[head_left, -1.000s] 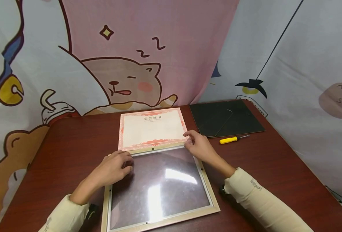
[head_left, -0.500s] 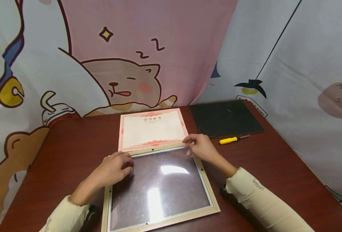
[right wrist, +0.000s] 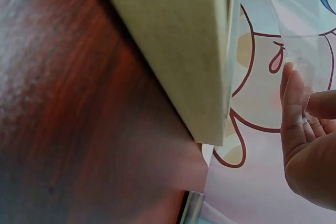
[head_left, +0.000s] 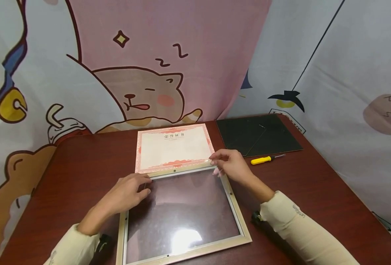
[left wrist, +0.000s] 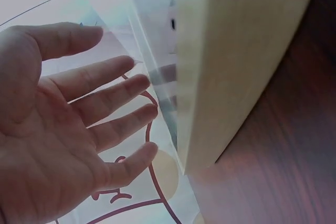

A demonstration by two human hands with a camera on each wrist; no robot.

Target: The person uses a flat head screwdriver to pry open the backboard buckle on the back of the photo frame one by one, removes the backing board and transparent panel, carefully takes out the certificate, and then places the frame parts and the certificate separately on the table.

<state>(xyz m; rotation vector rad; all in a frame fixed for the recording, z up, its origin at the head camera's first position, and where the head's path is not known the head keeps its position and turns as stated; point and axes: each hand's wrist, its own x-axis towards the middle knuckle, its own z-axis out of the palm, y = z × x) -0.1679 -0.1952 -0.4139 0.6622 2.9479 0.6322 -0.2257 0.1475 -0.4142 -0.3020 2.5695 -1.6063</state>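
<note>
A pale wood photo frame (head_left: pixel 215 246) lies on the table in the head view, with a clear plastic sheet (head_left: pixel 185 198) inside its rim. My right hand (head_left: pixel 233 165), at the far right corner, pinches a corner of that sheet. The right wrist view shows the sheet's clear corner (right wrist: pixel 302 24) lifted and bent between thumb and fingers. At the far left corner is my left hand (head_left: pixel 124 193). Its fingers (left wrist: pixel 113 95) are spread and loosely straight in the left wrist view, close to the sheet's edge. Whether they touch it I cannot tell.
Beyond the frame lies a certificate (head_left: pixel 173 149) with a red border. A black backing board (head_left: pixel 258 134) rests at the back right, a yellow-handled screwdriver (head_left: pixel 263 159) in front of it. A printed curtain (head_left: pixel 215 55) hangs behind the table (head_left: pixel 314 206).
My right hand has lifted the sheet's corner a little and shifted slightly right. The light reflections on the sheet have moved and changed shape. My left hand has hardly moved.
</note>
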